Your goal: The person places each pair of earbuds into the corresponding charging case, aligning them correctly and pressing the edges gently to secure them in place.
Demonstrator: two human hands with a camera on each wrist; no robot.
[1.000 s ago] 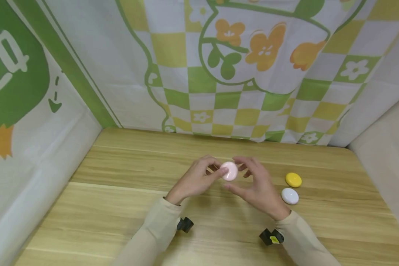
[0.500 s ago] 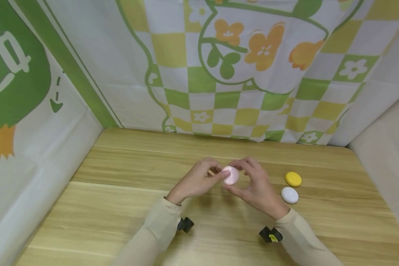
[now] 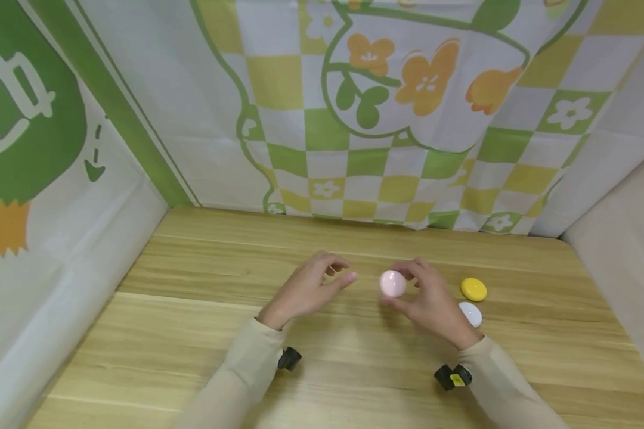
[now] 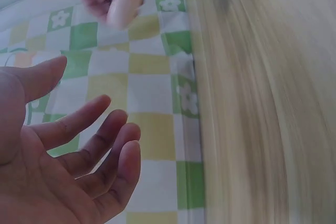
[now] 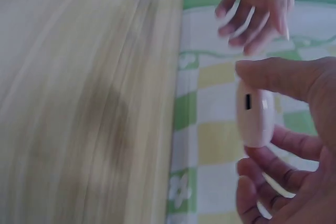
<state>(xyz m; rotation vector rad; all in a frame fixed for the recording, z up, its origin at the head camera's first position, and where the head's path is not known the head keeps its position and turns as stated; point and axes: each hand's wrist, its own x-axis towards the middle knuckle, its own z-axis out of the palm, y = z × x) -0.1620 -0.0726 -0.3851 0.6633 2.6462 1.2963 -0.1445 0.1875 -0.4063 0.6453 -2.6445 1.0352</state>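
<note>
My right hand pinches a glossy pink pebble-shaped device between thumb and fingers, above the table. In the right wrist view a small dark slot shows in the edge of this pink device. To its left, my left hand is apart from it and holds nothing, its fingers relaxed and slightly bent. The left wrist view shows the bare palm of the left hand. Right of the right hand lie a yellow rounded disc and a white rounded disc, the white one partly hidden by that hand.
The wood-grain table spreads under both hands. A patterned cloth hangs along its back edge. A white cloth with green print closes the left side, and a pale cloth the right.
Earlier the left hand pinched the pink device and the right hand reached for it. Now the left hand has let go and drawn left, while the right hand has carried the device right.
</note>
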